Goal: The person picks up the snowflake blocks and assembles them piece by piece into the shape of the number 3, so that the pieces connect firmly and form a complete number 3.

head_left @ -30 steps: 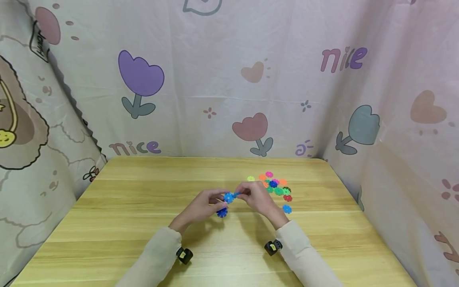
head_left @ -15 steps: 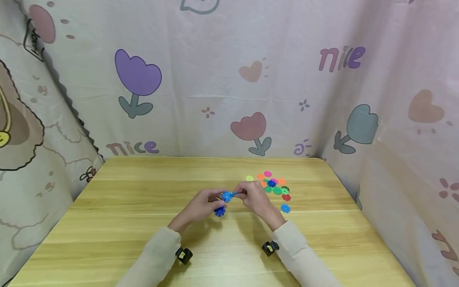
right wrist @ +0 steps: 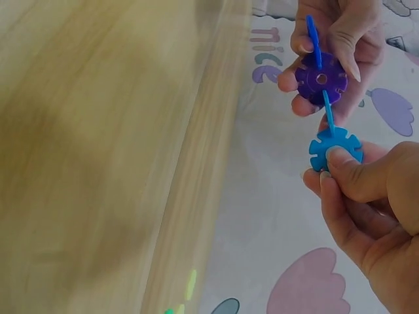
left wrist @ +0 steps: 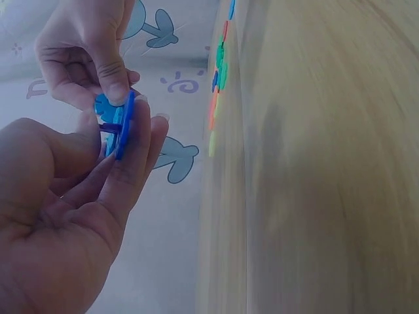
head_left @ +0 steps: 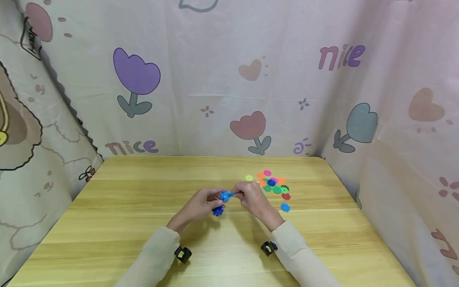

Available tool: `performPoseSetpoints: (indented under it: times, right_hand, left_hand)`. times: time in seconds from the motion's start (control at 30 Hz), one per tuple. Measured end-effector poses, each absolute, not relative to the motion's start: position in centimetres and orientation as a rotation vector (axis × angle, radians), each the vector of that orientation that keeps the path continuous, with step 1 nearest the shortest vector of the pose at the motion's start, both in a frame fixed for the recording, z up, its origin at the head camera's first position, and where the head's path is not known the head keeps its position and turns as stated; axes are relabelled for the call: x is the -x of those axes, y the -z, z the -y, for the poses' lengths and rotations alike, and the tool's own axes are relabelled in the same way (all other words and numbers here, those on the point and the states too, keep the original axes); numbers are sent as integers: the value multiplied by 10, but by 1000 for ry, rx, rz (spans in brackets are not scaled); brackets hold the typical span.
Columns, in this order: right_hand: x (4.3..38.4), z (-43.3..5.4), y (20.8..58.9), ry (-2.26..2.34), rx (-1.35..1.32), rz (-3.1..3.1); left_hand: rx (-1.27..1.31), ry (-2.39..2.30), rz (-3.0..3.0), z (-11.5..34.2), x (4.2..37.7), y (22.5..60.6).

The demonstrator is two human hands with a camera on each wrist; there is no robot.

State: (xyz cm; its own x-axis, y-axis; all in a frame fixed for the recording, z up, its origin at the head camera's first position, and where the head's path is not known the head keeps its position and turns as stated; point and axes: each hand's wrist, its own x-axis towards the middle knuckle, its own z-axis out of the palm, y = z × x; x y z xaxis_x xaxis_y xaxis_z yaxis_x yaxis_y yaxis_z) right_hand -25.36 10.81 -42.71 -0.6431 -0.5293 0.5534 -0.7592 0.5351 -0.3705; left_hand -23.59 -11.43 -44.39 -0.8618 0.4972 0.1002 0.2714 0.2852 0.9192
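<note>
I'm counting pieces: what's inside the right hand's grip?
A light-blue notched disc, touching a second light-blue disc. The right hand hides part of the first's face.

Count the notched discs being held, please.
4: blue disc and purple disc in the left hand, light-blue disc in the right hand, second light-blue disc between them; more may be hidden.

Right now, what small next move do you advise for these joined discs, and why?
Perhaps the right hand should press its pinched light-blue disc gently toward the neighbouring light-blue disc: they meet, though how firmly is unclear, and the left hand holds the purple disc beyond.
</note>
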Motion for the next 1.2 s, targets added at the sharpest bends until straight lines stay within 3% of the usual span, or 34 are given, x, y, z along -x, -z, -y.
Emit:
performPoseSetpoints:
  times: [0.47, 0.93, 1.2]
  right_hand:
    - [253, -107, 423, -756, -1178, 2384]
    - [261, -119, 421, -929, -1076, 2413]
    - [264, -120, 428, -1014, -1159, 2386]
  left_hand:
    - [-714, -1633, -2303, 113, 237, 446]
    - [-642, -1681, -2325, 105, 235, 445]
    - [-633, -1722, -2293, 104, 236, 446]
